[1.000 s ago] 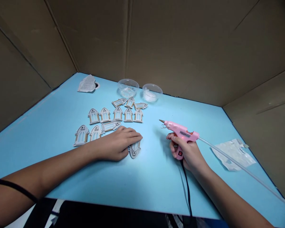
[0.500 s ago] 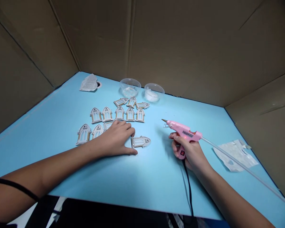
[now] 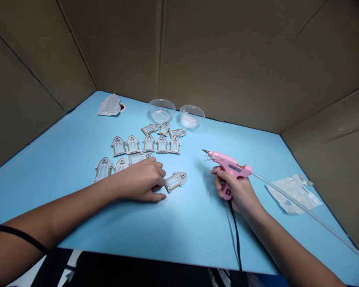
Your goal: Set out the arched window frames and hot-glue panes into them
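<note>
My right hand (image 3: 237, 187) is closed around the handle of a pink hot glue gun (image 3: 231, 165), its nozzle pointing left above the table. A long clear glue stick (image 3: 302, 211) sticks out of its back. My left hand (image 3: 145, 179) rests on the table with thumb and bent fingers apart. Just past its fingertips lies a white and gold arched window piece (image 3: 176, 182), tilted, its base close to the fingers; whether they touch is unclear. Behind the hand another arched piece (image 3: 139, 158) lies sideways, partly covered. More such arched pieces (image 3: 119, 146) lie in rows beyond.
Two clear plastic bowls (image 3: 162, 109) with whitish contents stand at the back. A paper scrap (image 3: 110, 105) lies back left, and a whitish sheet (image 3: 293, 193) lies at right under the glue stick. The gun's black cord (image 3: 236, 235) runs over the front edge. Cardboard walls (image 3: 221, 59) enclose the table.
The arched piece by my left hand has turned, its pointed end now angled up to the right. My left hand has shifted slightly down and left. The glue gun stays held much as before.
</note>
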### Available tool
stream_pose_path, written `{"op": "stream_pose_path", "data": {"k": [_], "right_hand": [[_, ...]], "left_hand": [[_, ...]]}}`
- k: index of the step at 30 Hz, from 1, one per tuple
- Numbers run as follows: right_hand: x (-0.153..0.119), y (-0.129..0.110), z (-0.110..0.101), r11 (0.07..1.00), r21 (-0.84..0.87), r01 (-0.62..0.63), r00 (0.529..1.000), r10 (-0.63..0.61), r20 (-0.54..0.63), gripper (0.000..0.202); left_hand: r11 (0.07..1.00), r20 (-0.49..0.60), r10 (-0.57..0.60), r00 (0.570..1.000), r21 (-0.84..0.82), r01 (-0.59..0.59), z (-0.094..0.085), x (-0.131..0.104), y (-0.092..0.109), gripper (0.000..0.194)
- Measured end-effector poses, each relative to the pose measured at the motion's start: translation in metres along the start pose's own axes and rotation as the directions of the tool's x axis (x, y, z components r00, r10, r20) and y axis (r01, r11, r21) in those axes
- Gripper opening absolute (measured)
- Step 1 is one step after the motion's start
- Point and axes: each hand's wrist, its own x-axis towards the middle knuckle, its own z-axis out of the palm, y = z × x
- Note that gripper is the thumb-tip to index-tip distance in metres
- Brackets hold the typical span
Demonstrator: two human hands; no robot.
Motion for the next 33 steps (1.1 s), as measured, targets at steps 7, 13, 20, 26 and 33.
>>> {"op": "stream_pose_path", "data": {"k": [7, 13, 20, 26, 33], "right_hand": [[0.002, -0.001, 0.0, 1.0, -0.003, 0.011, 1.0, -0.011, -0.024, 0.036], [0.001, -0.001, 0.0, 1.0, 0.01, -0.011, 1.0, 0.012, -0.027, 0.041], [0.001, -0.001, 0.0, 1.0, 0.02, 0.019, 1.0, -0.019, -0.016, 0.038], [0.0, 0.001, 0.004, 0.999, -0.048, -0.019, 0.999, 0.02, 0.025, 0.041], [-0.004, 0.013, -0.004, 0.957, -0.288, -0.023, 0.968, 0.094, 0.233, 0.044]], "left_hand": [[0.98, -0.025, -0.135, 0.99, 0.141, 0.138, -0.004, 0.001, 0.0, 0.057], [0.943, 0.081, -0.333, 0.939, 0.05, 0.33, -0.026, -0.025, -0.023, 0.077], [0.925, 0.11, -0.372, 0.922, -0.033, 0.377, -0.019, -0.019, -0.022, 0.056], [0.963, -0.019, -0.255, 0.967, -0.095, 0.252, -0.002, -0.003, -0.012, 0.074], [0.962, -0.013, -0.179, 0.984, -0.213, 0.172, 0.001, -0.006, -0.019, 0.065]]}}
